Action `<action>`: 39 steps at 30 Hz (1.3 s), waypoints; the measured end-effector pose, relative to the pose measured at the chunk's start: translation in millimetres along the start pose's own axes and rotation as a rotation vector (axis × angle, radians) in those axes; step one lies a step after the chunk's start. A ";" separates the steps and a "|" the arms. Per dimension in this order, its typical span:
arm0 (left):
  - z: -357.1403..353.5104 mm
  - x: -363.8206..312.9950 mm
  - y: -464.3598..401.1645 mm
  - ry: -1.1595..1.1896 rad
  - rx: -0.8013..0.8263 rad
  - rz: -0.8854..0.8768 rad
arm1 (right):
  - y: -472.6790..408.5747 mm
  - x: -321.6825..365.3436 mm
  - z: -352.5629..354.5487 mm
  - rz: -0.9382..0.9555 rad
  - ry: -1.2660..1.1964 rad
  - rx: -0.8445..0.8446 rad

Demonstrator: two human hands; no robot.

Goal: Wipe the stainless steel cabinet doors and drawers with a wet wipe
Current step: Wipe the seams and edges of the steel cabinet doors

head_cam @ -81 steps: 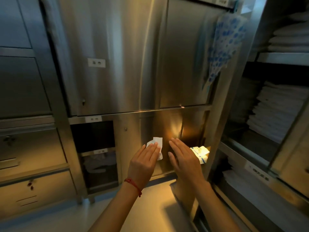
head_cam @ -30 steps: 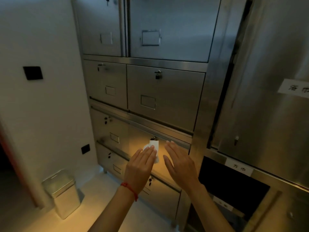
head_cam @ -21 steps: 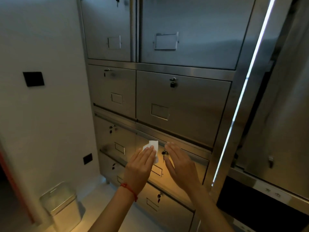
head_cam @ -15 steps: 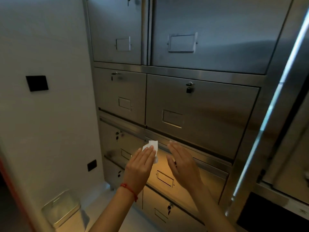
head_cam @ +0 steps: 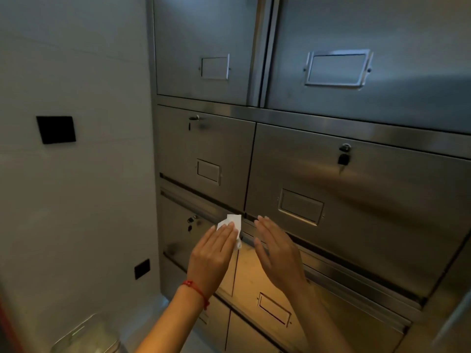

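Observation:
My left hand (head_cam: 211, 258), with a red string at the wrist, holds a small white wet wipe (head_cam: 233, 221) under its straight fingers; the thumb is hidden. The wipe sticks out past the fingertips, in front of the seam between two rows of the stainless steel drawers (head_cam: 356, 200). Beside it, my right hand (head_cam: 277, 253) is flat and holds nothing, hovering before the handle rail of the lower drawer (head_cam: 305, 284). Two steel cabinet doors (head_cam: 204, 47) with label frames stand above the drawers.
A key hangs in the lock (head_cam: 342, 159) of the upper right drawer. A white wall with a black plate (head_cam: 56, 129) and a small black socket (head_cam: 142, 268) stands on the left. A steel bin (head_cam: 86, 337) sits on the floor at the lower left.
The view swung left from the tall cabinet and towel shelves to this drawer unit, then closed in on it. Both hands kept their pose, the wipe still under the left one.

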State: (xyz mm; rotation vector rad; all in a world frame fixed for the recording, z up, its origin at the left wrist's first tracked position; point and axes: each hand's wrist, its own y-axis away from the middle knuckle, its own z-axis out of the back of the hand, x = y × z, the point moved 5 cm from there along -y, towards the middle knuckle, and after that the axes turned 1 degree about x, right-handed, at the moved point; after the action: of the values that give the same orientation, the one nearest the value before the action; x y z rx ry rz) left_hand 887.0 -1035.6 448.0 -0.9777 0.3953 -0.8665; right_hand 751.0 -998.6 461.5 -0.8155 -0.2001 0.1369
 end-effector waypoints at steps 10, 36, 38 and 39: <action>-51.2 62.1 -57.8 -0.009 -0.042 -0.039 | -79.3 -37.8 -52.0 0.003 -0.071 -0.022; -139.3 171.7 -171.7 0.245 -0.177 -0.245 | -212.1 -60.7 -89.8 0.086 0.180 -0.147; -141.4 179.9 -176.6 0.271 -0.196 -0.272 | -217.4 -57.4 -94.9 0.090 0.232 -0.136; -142.2 183.5 -178.6 0.283 -0.202 -0.286 | -219.6 -56.1 -97.5 0.090 0.261 -0.128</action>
State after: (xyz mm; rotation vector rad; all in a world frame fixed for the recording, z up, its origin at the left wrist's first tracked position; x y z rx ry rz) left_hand 826.2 -1307.3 539.0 -1.1178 0.6027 -1.2503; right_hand 728.5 -1227.7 550.4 -0.9617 0.0749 0.1012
